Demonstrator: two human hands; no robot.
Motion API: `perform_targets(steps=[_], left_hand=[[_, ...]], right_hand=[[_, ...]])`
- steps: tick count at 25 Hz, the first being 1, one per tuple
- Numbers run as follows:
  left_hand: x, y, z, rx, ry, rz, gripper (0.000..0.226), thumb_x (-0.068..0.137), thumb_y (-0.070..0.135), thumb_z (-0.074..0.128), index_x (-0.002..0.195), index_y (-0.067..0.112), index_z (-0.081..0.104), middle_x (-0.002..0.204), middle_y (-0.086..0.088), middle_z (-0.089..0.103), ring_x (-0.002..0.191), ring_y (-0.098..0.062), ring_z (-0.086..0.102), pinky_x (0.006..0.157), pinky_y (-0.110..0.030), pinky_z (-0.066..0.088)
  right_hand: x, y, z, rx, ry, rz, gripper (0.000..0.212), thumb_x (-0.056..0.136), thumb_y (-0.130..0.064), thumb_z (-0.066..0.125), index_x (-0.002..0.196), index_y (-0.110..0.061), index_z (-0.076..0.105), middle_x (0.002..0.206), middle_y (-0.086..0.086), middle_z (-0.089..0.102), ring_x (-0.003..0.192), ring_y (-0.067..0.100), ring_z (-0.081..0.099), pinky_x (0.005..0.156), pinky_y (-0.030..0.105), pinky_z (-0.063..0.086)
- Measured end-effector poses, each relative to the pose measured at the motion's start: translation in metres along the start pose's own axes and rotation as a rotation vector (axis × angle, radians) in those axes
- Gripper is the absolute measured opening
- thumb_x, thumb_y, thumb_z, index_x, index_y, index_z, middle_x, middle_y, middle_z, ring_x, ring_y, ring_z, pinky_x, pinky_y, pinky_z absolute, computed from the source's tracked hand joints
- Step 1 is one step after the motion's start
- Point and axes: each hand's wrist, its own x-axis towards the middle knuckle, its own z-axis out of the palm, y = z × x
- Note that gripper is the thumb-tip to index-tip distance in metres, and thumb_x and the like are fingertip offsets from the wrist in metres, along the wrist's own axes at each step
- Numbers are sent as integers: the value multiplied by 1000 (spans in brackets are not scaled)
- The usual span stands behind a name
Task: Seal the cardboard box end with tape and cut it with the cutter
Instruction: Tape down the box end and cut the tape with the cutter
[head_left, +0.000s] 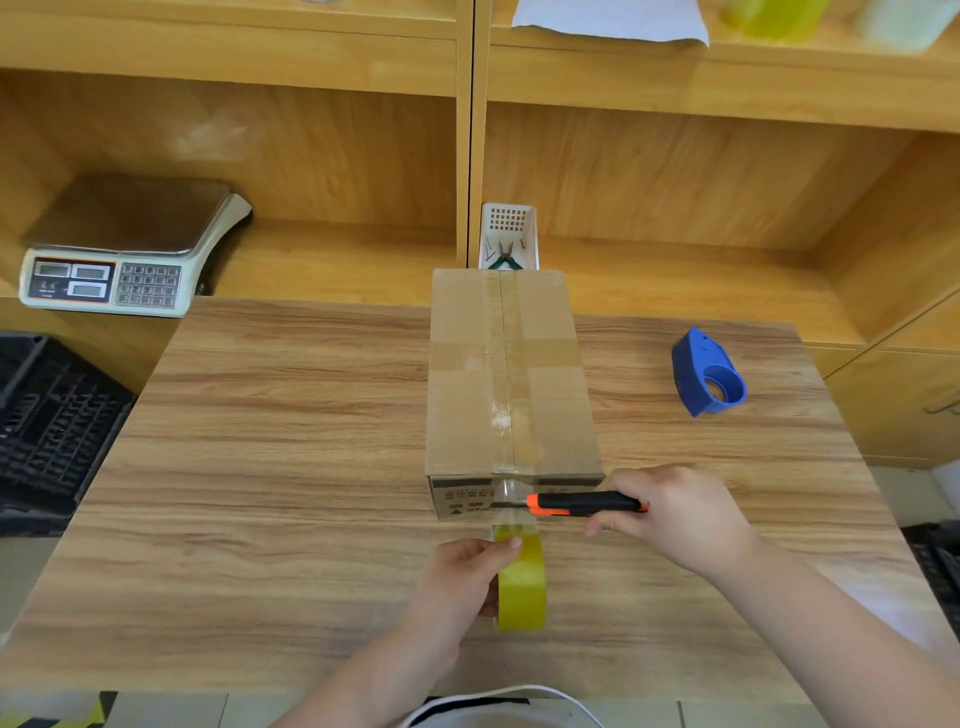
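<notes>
The cardboard box (506, 374) lies lengthwise on the wood-grain worktop (270, 467), its near end facing the person; the left hand (465, 577) clasps the yellowish tape roll (522, 584) just before that end, pulling a clear, glossy strip taut; the right hand (675, 512) grips the slim orange-and-black cutter (584, 504), tip at the strip. If tension slackens, the thin film may wrinkle or tear raggedly; a slip might score the soft corrugated face or reach the left fingers (506, 545).
</notes>
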Motion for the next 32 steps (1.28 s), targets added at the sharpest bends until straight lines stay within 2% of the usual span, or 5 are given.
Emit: perform_targets(steps=[3,11,17,28,32], left_hand=[[0,-2,1,-8,-5,3,22,79,28,74,72,9,66,70,-13,62,53,-19,57,46,-21,44],[1,-7,0,-12,-1,8,21,80,27,74,70,10,67,52,-1,59,45,-14,55,47,-22,43],[0,-9,1,-28,1,8,22,79,28,74,74,8,67,70,-13,62,60,-23,59,51,-25,45],[3,-11,3,-34,-5,-10,21,81,27,72,75,8,66,71,-15,59,55,-21,56,48,-22,43],[6,-10,3,-65,-8,-20,21,81,26,72,79,7,66,79,-18,61,69,-26,58,52,-25,42]], right_hand=[[-3,2,0,-1,39,-50,52,69,-72,49,56,-24,61,35,-5,45,31,18,43,41,17,20],[-7,3,-1,19,110,-119,49,72,-67,50,57,-21,55,39,-7,49,33,17,43,40,14,11],[-8,6,7,-16,132,-148,58,81,-72,40,60,-22,60,41,-6,51,35,16,46,40,17,21],[-12,16,7,-21,220,-202,47,75,-63,54,58,-19,59,41,-5,48,35,17,44,41,16,21],[-10,14,14,-30,213,-213,51,77,-64,53,56,-17,55,40,-3,44,35,18,41,41,17,20]])
